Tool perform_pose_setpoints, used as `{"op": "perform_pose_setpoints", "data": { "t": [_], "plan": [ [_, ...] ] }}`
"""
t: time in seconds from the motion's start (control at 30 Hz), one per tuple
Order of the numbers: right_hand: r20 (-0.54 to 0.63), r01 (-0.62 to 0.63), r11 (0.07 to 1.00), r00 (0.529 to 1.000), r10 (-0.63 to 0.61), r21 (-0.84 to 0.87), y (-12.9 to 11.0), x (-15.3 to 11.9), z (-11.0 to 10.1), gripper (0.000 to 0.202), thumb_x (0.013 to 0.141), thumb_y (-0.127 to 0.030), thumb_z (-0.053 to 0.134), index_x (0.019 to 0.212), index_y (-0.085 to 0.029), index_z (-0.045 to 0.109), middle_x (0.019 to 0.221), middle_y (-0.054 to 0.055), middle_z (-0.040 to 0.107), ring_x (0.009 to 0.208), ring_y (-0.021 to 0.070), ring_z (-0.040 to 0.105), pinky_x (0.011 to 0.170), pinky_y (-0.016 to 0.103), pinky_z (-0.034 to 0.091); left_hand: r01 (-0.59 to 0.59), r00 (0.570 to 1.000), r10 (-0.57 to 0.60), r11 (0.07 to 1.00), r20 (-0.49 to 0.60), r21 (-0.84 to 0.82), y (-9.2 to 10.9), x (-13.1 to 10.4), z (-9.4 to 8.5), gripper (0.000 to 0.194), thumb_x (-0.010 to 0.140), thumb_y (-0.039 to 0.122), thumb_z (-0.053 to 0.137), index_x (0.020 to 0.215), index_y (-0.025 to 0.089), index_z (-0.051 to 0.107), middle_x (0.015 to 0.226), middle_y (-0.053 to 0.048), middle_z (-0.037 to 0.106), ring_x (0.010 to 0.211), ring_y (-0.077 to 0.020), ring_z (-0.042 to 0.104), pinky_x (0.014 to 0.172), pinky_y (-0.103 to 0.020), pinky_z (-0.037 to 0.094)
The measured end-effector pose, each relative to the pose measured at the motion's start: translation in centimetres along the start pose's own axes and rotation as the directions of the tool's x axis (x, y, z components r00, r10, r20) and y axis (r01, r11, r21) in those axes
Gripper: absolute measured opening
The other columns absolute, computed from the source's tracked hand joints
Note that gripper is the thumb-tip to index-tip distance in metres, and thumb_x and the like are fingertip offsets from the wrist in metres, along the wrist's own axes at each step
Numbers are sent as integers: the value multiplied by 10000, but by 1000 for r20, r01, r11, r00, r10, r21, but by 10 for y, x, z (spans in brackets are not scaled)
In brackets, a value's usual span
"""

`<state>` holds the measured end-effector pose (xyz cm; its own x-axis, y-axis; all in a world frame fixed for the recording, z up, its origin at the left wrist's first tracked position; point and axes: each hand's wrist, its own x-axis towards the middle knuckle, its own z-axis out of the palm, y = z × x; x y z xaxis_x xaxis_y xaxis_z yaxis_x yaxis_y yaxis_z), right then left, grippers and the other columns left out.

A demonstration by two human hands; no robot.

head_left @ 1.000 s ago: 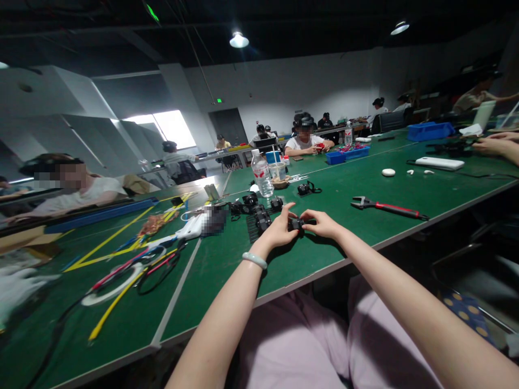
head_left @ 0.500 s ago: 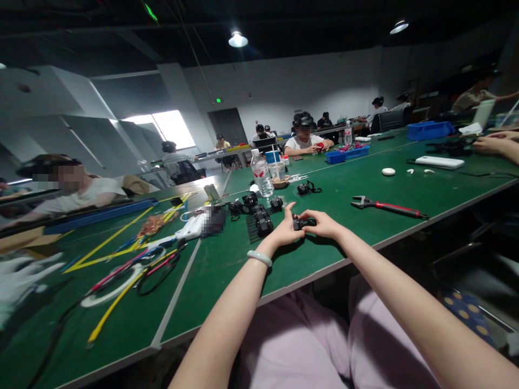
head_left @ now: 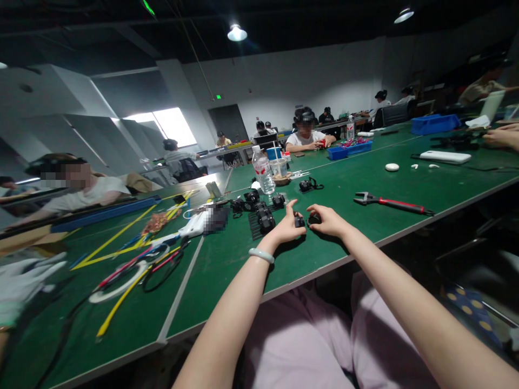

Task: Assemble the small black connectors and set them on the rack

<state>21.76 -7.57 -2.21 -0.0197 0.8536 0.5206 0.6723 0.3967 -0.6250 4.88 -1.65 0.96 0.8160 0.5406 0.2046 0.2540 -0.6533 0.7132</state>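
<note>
Your two hands are a little apart above the table [head_left: 324,254], near its front edge, with a narrow gap between their fingertips. Your left hand [head_left: 287,227] is partly closed on a small black part [head_left: 299,222], which sits between the raised thumb side and the lower fingers, facing your other hand. Your right hand [head_left: 330,220] is bent into a C shape, thumb and forefinger curved towards each other with a dark loop [head_left: 314,218] between them; you cannot tell from here how firmly it is pinched, or whether it joins the black part.

Just beyond your left wrist, which wears a pale bracelet [head_left: 261,255], a group of black pieces [head_left: 265,218] lies on the table next to a black grid [head_left: 255,228]. Ahead of your hands, well clear of your fingers, is another black piece with a strap [head_left: 307,185]. A clear bottle [head_left: 264,172] stands behind the group. Off to your right lies a wrench [head_left: 393,203] with a red and black handle, touched by neither hand.
</note>
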Motion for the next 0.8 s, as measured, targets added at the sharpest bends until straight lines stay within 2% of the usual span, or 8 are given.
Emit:
{"op": "perform_pose_setpoints", "data": {
  "t": [0.23,0.4,0.6,0.8],
  "plan": [
    [-80,49,997,996,-44,65,5,3,6,389,666,-155,579,1052,-162,526,944,71,567,867,165,553,744,296,463,1,1000,-1,1000,-2,1,2,0,0,860,608,96,533,1283,214,13,915,-17,418,649,-63,472,656,-255,423],
    [-50,20,979,999,-10,204,3,4,7,328,685,-133,542,1010,-175,561,1000,71,529,918,163,542,756,292,487,-5,1000,5,1000,0,-27,0,0,0,854,614,93,533,1281,220,14,925,-23,415,636,-61,475,628,-242,422],
    [-8,10,919,1000,-8,394,2,4,11,253,656,-146,582,907,-164,562,946,39,534,852,141,581,816,321,473,-9,1000,9,999,-6,-44,-3,0,0,843,617,102,549,1277,222,38,934,-32,421,657,-75,488,626,-250,431],
    [48,-4,905,999,-18,425,0,2,10,257,639,-161,609,889,-160,552,910,30,555,830,141,588,780,312,490,-18,1000,17,998,-17,-68,-2,0,0,845,605,98,564,1274,222,62,906,-17,407,712,-87,487,659,-255,435]
  ]
}}
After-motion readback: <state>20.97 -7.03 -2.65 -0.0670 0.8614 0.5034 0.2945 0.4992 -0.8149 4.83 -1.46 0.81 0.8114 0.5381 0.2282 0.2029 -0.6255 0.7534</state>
